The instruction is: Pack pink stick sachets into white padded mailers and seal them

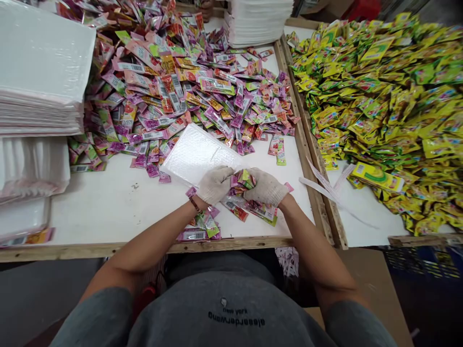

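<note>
Sachets (243, 179) sit bunched between gloved left hand (216, 184) and right hand (265, 187), both closed on them, beside a white mailer (198, 152) on the table (101, 202). Gathering seems in hand; the next move likely calls for a firm, even squeeze.

I see here a packing workshop, because left of the wooden divider (319, 205) lie heaped pink sachets (155, 96) and stacked white envelopes (39, 53), and right of it yellow packets (379, 106).

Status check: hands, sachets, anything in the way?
Left hand and right hand gripping sachet bundle between them. White mailer just beyond. Loose sachets near wrists; nothing visibly blocking.
</note>
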`<state>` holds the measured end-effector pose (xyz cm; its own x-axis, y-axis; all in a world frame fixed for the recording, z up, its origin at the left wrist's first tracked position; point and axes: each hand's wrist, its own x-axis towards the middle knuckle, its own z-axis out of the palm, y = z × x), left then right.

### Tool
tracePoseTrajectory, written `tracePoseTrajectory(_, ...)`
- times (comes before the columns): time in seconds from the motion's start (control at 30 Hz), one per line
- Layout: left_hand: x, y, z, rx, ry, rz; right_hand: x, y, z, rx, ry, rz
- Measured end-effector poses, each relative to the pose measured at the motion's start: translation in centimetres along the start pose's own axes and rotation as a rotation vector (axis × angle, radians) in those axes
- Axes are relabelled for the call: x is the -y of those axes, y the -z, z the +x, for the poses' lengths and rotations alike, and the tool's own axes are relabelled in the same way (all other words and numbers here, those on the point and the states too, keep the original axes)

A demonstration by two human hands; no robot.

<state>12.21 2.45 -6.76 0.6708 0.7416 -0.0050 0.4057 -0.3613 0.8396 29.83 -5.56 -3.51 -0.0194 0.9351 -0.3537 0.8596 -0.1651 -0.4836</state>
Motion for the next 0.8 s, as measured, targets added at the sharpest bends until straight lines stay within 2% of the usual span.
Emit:
tracePoseTrajectory(0.1, -1.4, 0.2, 0.1, -0.028, 0.129, -0.115, 0.7, 0.1, 0.9, 0.048, -0.021, -0.084)
tracePoseTrajectory(0.17, -2.5, -0.2, 0.0, -0.060, 0.149, -0.129, 1.8, 0.2, 1.4, 0.087, -0.036, -0.178)
tracePoseTrajectory(0.3, -3.7, -1.5, -0.4, -0.172, -0.026, 0.243, 3.5, 1.3, 2.4, 0.244, -0.017, -0.309)
tracePoseTrajectory(0.37, -3.5, -1.8, -0.3, -0.191, -0.047, 0.429, 3.5, 1.6, 2.3, 0.247, -0.015, -0.295)
tracePoseTrajectory(0.47, -2.5, -1.8, 0.2, -0.165, -0.027, 0.556, 2.4, 1.0, 0.8, 0.041, -0.033, -0.145)
tracePoseTrajectory(0.6, -1.7, -1.4, 0.4, -0.151, -0.073, 0.573, 0.6, -1.3, -1.1, -0.289, 0.176, 0.056)
tracePoseTrajectory(0.67, -1.8, -1.4, 0.0, -0.139, -0.118, 0.615, -0.2, -2.3, -0.5, -0.365, 0.221, 0.053)
tracePoseTrajectory(0.8, -2.0, -1.3, -1.0, -0.095, -0.209, 0.714, -1.9, -3.2, 2.4, -0.419, 0.161, 0.122)
